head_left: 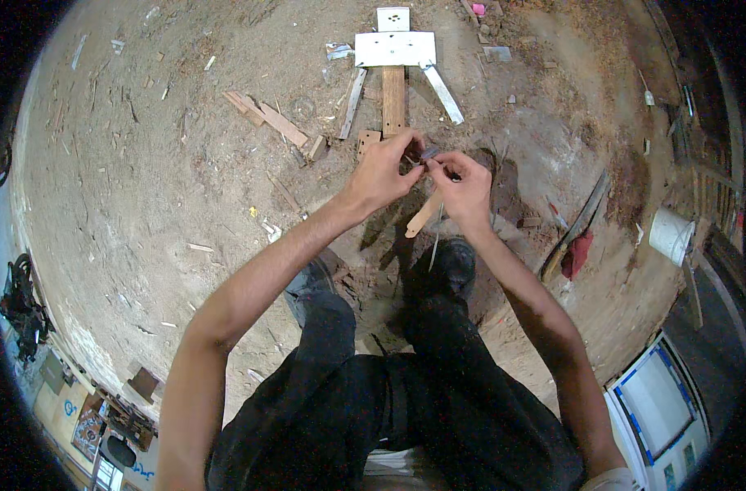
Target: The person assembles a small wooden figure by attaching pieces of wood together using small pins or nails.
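My left hand [383, 170] and my right hand [465, 186] meet near the middle, fingertips closed around a small grey piece [429, 153], too small to identify. Thin pale strands hang below my right hand. Beneath it lies a short light wooden slat [422, 217] with a hole at its end. Above my hands, a wooden plank [394, 98] runs up to a white board [395, 47] with a smaller white piece at its top. Two pale strips [442, 94] angle down from either side of the board. A small holed wooden block [368, 141] is partly behind my left hand.
Loose wood pieces [281, 124] and debris lie on the dirt floor [144, 204]. At right are a long narrow piece [587, 209], a red cloth [577, 254] and a white bucket [670, 233]. A framed panel [655, 393] stands at lower right, dark clutter [25, 303] at far left.
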Action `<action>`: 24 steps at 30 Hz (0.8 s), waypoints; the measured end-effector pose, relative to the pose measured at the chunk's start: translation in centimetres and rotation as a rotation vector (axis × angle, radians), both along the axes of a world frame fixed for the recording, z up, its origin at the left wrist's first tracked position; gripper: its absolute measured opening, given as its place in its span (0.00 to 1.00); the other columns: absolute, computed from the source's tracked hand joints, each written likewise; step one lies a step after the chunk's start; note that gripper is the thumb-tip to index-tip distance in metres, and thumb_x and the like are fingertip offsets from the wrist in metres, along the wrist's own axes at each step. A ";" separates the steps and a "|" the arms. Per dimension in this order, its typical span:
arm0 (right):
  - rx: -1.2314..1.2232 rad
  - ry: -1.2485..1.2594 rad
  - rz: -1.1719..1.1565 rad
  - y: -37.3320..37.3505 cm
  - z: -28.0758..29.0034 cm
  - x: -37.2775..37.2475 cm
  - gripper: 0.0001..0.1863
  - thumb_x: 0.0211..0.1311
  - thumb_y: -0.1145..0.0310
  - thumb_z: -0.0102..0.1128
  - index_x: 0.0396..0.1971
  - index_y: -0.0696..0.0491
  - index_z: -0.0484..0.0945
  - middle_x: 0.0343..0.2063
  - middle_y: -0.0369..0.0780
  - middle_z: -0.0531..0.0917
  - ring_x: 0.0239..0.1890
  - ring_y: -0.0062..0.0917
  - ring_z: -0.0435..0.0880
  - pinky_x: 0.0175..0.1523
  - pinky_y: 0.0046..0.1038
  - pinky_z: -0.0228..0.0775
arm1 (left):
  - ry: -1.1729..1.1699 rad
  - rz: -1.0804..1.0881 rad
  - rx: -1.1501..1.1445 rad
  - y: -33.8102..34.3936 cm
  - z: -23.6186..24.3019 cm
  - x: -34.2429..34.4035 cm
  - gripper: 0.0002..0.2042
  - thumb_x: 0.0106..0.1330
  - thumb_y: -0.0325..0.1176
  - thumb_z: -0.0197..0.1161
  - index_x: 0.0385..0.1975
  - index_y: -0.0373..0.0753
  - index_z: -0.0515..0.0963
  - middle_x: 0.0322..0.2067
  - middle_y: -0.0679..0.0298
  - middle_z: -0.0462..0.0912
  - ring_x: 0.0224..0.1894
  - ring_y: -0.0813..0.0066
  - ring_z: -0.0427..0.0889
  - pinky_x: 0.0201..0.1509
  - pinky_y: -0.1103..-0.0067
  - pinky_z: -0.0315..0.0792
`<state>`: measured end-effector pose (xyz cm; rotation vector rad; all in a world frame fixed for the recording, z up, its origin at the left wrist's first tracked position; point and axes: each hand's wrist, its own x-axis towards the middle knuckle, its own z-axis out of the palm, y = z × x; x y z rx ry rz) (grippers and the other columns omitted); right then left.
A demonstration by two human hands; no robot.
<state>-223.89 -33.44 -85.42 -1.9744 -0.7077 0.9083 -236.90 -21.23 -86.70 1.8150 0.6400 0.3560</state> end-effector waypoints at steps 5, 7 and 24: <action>0.035 -0.001 -0.044 0.3 0.9 -0.5 0.06 0.62 0.74 0.68 0.35 0.61 0.83 0.24 0.35 0.84 0.25 0.13 0.78 0.31 0.20 0.70 | -0.008 0.010 -0.033 -0.1 0.0 -0.1 0.16 0.58 0.26 0.68 0.45 0.36 0.75 0.36 0.56 0.86 0.39 0.64 0.88 0.44 0.72 0.81; 0.036 0.053 -0.076 0.4 1.4 -0.6 0.06 0.62 0.75 0.68 0.35 0.61 0.83 0.25 0.35 0.84 0.26 0.13 0.79 0.32 0.20 0.70 | 0.003 0.006 -0.024 -0.1 0.1 -0.3 0.16 0.58 0.26 0.68 0.45 0.36 0.75 0.36 0.56 0.86 0.39 0.64 0.88 0.44 0.72 0.81; 0.139 0.050 -0.113 -0.3 0.4 -0.6 0.08 0.62 0.79 0.66 0.40 0.59 0.80 0.33 0.34 0.83 0.22 0.10 0.75 0.18 0.17 0.62 | 0.017 0.006 -0.051 -0.4 -0.2 -0.2 0.16 0.58 0.27 0.71 0.46 0.37 0.76 0.37 0.59 0.85 0.37 0.69 0.87 0.42 0.75 0.82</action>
